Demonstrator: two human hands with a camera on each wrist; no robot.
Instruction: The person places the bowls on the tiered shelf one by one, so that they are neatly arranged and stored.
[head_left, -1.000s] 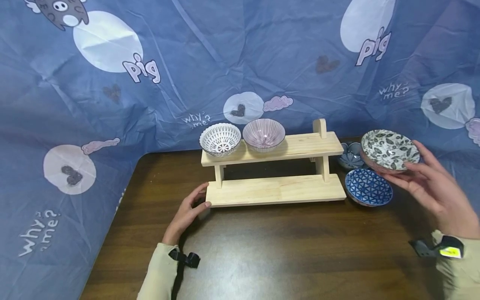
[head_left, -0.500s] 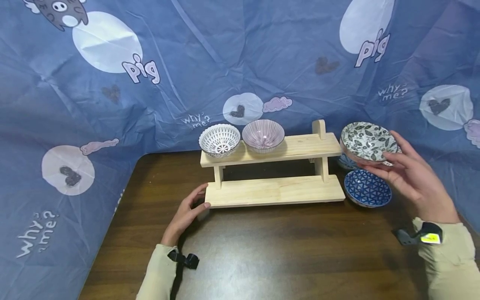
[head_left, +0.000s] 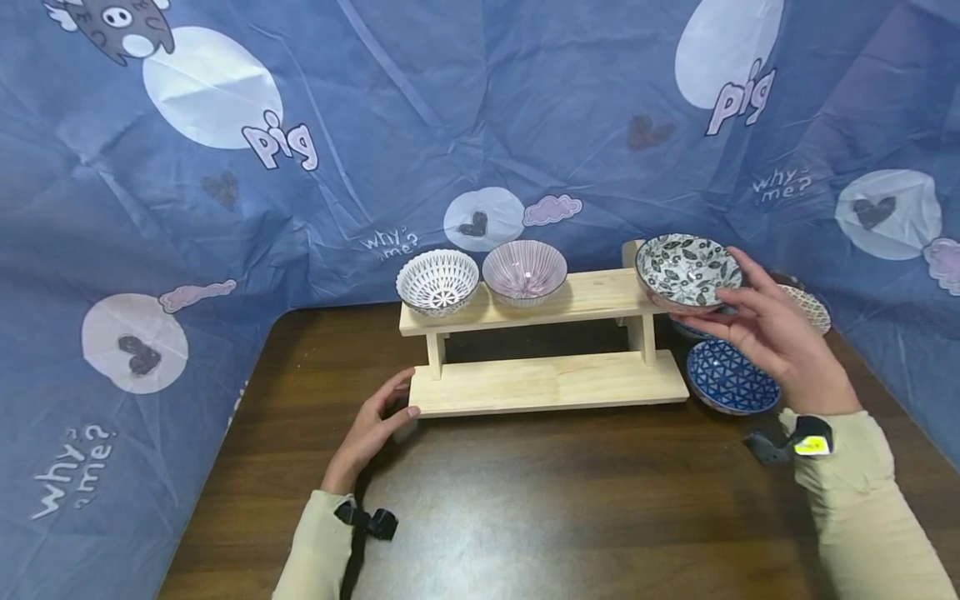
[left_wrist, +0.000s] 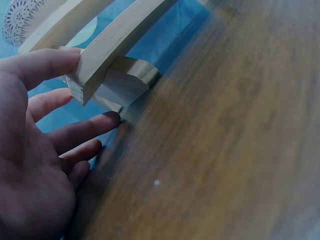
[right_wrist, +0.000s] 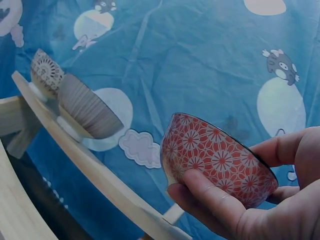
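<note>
My right hand [head_left: 780, 342] holds a bowl [head_left: 688, 271] with a leaf-patterned inside and a red floral outside [right_wrist: 215, 157], thumb at the rim and fingers below. The bowl is over the right end of the upper board of a two-tier wooden stand [head_left: 547, 383]; whether it touches the wood is unclear. At the lower board's left end, my left hand [head_left: 372, 429] grips the corner between thumb and finger; the left wrist view has its fingertips against the wood [left_wrist: 107, 55]. A white patterned bowl [head_left: 438, 283] and a purple striped bowl [head_left: 525, 273] sit on the upper board.
Right of the stand, a blue patterned bowl [head_left: 733, 377] rests on the brown table [head_left: 525, 508]. Another blue bowl [head_left: 686, 327] is mostly hidden beneath the held one, and a pale patterned bowl [head_left: 810, 308] shows behind my right hand. Blue printed cloth [head_left: 360, 125] hangs behind.
My right hand has carried the leaf-patterned bowl leftward, from above the blue bowls to over the stand's right end. The pale patterned bowl has come into sight. My left hand stays put.
</note>
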